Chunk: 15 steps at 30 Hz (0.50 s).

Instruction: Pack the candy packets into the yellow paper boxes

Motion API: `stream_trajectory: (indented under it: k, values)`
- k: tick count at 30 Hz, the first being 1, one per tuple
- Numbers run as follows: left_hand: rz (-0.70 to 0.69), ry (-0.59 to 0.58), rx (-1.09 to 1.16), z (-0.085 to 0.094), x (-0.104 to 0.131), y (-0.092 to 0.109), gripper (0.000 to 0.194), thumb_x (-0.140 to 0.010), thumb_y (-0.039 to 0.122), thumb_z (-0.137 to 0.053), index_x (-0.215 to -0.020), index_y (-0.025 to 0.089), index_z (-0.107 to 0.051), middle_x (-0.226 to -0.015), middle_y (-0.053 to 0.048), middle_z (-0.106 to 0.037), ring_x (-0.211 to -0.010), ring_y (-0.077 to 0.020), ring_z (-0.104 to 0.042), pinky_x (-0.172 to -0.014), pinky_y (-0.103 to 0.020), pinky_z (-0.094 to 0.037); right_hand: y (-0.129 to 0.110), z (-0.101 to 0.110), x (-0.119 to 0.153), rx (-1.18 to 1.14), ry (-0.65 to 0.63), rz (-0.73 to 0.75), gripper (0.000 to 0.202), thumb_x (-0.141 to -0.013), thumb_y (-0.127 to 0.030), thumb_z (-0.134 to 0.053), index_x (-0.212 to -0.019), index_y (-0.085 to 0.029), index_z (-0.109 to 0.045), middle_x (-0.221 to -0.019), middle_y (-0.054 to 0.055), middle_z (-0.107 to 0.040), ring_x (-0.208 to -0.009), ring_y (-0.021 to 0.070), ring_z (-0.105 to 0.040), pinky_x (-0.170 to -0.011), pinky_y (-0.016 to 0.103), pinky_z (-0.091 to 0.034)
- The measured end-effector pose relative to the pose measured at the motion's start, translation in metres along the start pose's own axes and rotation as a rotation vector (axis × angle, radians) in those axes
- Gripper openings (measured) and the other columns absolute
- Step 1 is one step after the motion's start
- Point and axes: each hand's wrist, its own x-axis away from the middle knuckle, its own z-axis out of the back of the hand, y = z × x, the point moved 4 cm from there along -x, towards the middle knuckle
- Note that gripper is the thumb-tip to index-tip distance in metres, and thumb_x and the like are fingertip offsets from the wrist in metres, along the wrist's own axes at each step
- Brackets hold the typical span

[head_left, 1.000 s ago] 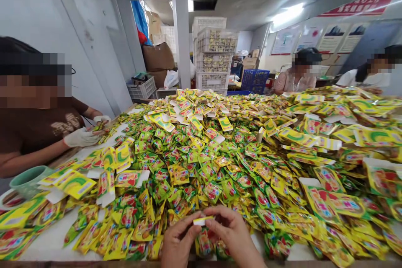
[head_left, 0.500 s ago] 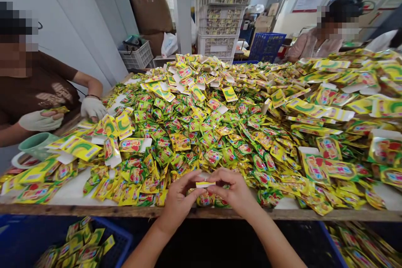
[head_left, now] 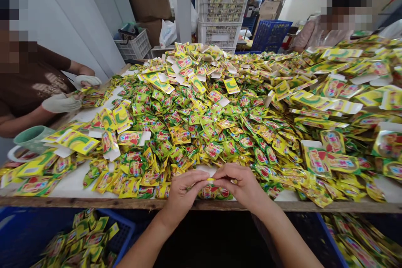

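Observation:
At the front edge of the table, my left hand point(head_left: 188, 188) and my right hand point(head_left: 237, 182) meet over a small printed carton point(head_left: 216, 191). The fingers of both are closed, pinching its top edge from either side. Its yellow, green and red face hangs below my fingertips, and the rest is covered by my fingers. Just beyond lies a large heap of small yellow and green candy packets point(head_left: 188, 121). Flat cartons with white flaps point(head_left: 323, 163) are spread to the right of my right hand.
A co-worker's gloved hands point(head_left: 61, 103) work at the left, behind a green mug point(head_left: 33, 140). Below the table, a blue crate point(head_left: 125, 228) holds filled cartons. Another person point(head_left: 336, 25) sits at the back right. White crates point(head_left: 220, 33) are stacked behind the heap.
Both my hands have shifted slightly right with the carton, whose printed face now shows more. My fingers have closed along its top edge. The co-worker's gloved hands have moved closer together.

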Motion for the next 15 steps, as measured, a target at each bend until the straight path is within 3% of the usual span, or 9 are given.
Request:
stream_trajectory:
  k: [3,8,15]
  values:
    - [-0.117,-0.053,-0.062,0.005,0.003,0.002,0.017,-0.084,0.017,-0.065,-0.098,0.022,-0.074,-0.099,-0.007,-0.075,-0.091,-0.0193,-0.07,-0.083,-0.032,-0.057,-0.004,-0.003,0.006,-0.009,0.026,0.033,0.013,-0.089,-0.027,-0.061,-0.084,-0.02,-0.07,-0.081,0.004,-0.068,-0.077,0.0149,-0.063,-0.071,0.026,-0.049]
    - [-0.169,-0.106,-0.088,0.006,0.007,0.002,0.014,-0.085,0.017,-0.065,-0.096,0.019,-0.073,-0.1,-0.01,-0.074,-0.092,-0.0196,-0.07,-0.082,-0.034,-0.058,-0.012,-0.013,0.019,0.113,0.061,0.095,0.01,-0.088,-0.025,-0.062,-0.094,-0.021,-0.068,-0.094,0.007,-0.066,-0.088,0.0174,-0.062,-0.077,0.03,-0.05]
    - [-0.299,-0.201,-0.176,0.003,0.025,-0.008,0.039,-0.085,0.012,-0.063,-0.12,0.028,-0.063,-0.115,-0.008,-0.07,-0.104,-0.0185,-0.066,-0.092,-0.036,-0.055,-0.009,-0.038,0.048,0.265,0.213,0.191,0.022,-0.089,-0.009,-0.054,-0.101,-0.023,-0.066,-0.095,0.008,-0.064,-0.085,0.0184,-0.058,-0.074,0.033,-0.049]
